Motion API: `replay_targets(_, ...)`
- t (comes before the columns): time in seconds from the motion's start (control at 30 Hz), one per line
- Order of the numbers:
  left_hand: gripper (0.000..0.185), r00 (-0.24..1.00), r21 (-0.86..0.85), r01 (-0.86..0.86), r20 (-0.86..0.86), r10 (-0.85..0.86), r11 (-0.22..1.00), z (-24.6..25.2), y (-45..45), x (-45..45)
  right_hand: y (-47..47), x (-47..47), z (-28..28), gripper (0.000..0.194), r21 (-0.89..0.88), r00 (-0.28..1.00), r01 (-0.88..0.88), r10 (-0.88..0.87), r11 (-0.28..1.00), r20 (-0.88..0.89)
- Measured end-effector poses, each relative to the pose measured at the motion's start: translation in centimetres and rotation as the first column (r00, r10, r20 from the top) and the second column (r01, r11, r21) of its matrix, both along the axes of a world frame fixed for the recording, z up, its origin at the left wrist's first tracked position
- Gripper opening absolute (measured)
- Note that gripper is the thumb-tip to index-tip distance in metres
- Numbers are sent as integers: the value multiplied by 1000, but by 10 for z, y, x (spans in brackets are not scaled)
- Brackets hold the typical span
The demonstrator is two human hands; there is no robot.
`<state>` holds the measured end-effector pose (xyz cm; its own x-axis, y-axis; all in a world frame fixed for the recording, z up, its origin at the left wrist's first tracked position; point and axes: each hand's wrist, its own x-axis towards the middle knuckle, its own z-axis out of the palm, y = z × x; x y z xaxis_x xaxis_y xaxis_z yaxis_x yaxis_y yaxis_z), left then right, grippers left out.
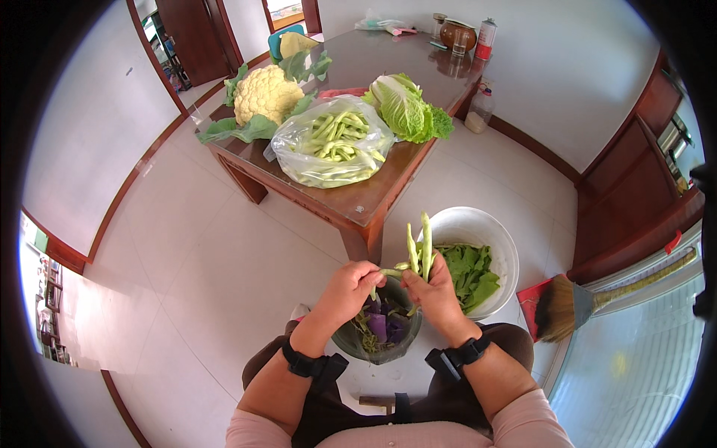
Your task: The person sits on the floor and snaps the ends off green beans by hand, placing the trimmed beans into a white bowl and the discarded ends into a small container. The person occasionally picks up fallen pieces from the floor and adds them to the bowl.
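My right hand (428,285) holds several green beans (427,241) whose long ends stick up above the fingers. To its left, my left hand (355,285) pinches the end of one bean that reaches across from the right hand. Both hands are over a dark bin (411,336) lined with a bag, with purple pieces and plant scraps (376,327) inside. Just right of the right hand is a white bucket (507,263) holding green leaves (473,274). A clear plastic bag (336,179) full of green beans lies on the table beyond.
The glass-topped wooden table (330,204) also bears a cauliflower (266,95) with leaves, a leafy cabbage (399,106), a brown pot (456,35) and a spray can (485,39). A plastic bottle (480,109) stands by the wall. At the right are a broom (566,308) and a red dustpan (526,311).
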<state>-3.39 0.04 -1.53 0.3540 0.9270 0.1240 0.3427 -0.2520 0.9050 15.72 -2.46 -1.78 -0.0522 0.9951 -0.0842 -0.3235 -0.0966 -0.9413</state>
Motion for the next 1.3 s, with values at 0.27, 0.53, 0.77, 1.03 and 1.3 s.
replay_targets(0.27, 32, 811, -389, -166, 469, 350, 906, -2, 23, -14, -16, -15, -6, 19, -146, 989, -136, 127, 980, -72)
replay_targets(0.53, 30, 797, -449, -80, 507, 328, 890, 1, 17, -8, -9, -6, -2, 12, -159, 982, -178, 187, 971, 41)
replay_targets(0.77, 27, 894, -392, -43, 396, 210, 919, 1, 11, 4, -2, -5, 3, 11, -129, 967, -182, 201, 975, 157)
replay_targets(1.03, 22, 915, -284, -59, 368, 166, 957, 3, 7, 9, 8, 1, 0, 20, -126, 869, -179, 217, 976, 445)
replay_targets(1.3, 22, 735, -419, 46, 629, 254, 907, -1, 4, 9, 3, -4, -1, 16, 23, 951, -119, 107, 993, 289)
